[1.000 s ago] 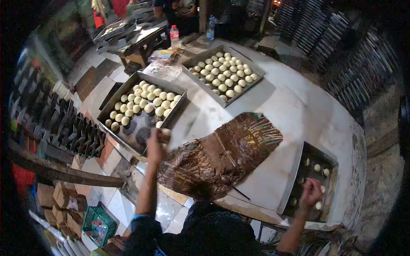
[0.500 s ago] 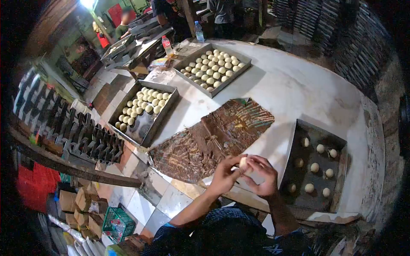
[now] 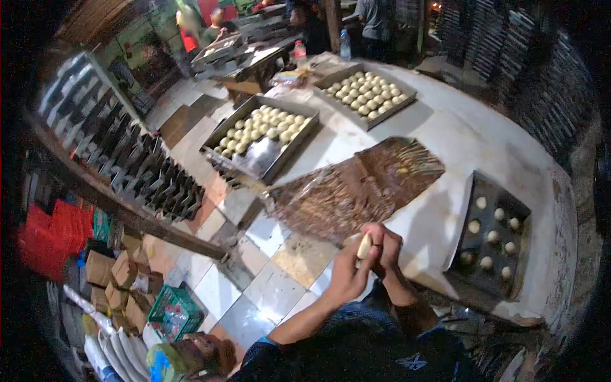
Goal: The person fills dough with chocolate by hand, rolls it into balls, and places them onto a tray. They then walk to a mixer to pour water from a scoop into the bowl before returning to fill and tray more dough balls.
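A small pale dough piece (image 3: 365,246) is held upright between my two hands at the table's front edge. My left hand (image 3: 347,270) closes on it from the left, and my right hand (image 3: 385,247) wraps round its other side. Just beyond the hands lies a brown, filling-smeared sheet (image 3: 363,188). To the right, a dark tray (image 3: 503,283) holds several spaced dough balls (image 3: 492,236). Two more trays, one at the left (image 3: 289,156) and one at the back (image 3: 410,100), carry many dough balls.
Two bottles (image 3: 345,44) stand at the table's far end. A metal rack (image 3: 121,146) and a wooden beam (image 3: 133,204) are at left, above boxes and a green crate (image 3: 175,312). People (image 3: 372,19) are in the background.
The view has swung left, so the table and trays appear further right. My hands have come closer together round the dough piece, which now looks longer and flatter.
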Demonstrator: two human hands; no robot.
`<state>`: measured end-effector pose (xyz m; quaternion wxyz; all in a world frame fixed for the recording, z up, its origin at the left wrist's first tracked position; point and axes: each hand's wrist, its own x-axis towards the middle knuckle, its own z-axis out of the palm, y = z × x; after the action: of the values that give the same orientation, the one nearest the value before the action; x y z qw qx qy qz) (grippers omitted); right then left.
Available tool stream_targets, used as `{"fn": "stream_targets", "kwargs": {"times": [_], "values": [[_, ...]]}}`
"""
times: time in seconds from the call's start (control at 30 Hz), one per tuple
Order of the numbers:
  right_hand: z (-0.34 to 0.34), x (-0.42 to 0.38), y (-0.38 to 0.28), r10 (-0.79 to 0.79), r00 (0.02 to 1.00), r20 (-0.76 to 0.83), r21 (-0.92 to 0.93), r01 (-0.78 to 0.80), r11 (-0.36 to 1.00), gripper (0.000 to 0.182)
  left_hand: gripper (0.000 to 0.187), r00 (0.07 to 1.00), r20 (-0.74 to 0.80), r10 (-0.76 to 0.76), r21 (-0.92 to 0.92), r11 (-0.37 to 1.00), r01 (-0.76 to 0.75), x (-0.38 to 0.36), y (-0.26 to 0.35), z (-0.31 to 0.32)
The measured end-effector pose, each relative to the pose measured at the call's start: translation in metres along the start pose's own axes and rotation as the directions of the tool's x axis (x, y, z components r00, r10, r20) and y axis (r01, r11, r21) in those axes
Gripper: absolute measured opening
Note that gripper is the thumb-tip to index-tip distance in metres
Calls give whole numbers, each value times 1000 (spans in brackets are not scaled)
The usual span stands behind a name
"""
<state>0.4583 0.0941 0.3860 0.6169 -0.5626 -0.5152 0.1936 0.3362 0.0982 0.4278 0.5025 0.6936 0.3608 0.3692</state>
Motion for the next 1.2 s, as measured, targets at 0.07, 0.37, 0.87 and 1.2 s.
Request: {"fn": "stream_targets", "kwargs": {"times": [0.07,0.37,0.87,1.2], "values": [[50,-1,6,-136,986,97,184,116,976,37,40,991,-76,-109,-218,972,90,-30,-20,-43],[100,-36,-26,118,939,323,76,-150,986,37,36,869,214,-447,-919,210,334,-73,-64,-111],[-25,14,129,408,869,282,-850,28,527,40,56,921,83,-380,-753,582,308,35,-98,-138],[-47,67,144,448,752,484,-747,88,659,22,47,913,67,-403,-754,579,311,104,-107,-88]]}}
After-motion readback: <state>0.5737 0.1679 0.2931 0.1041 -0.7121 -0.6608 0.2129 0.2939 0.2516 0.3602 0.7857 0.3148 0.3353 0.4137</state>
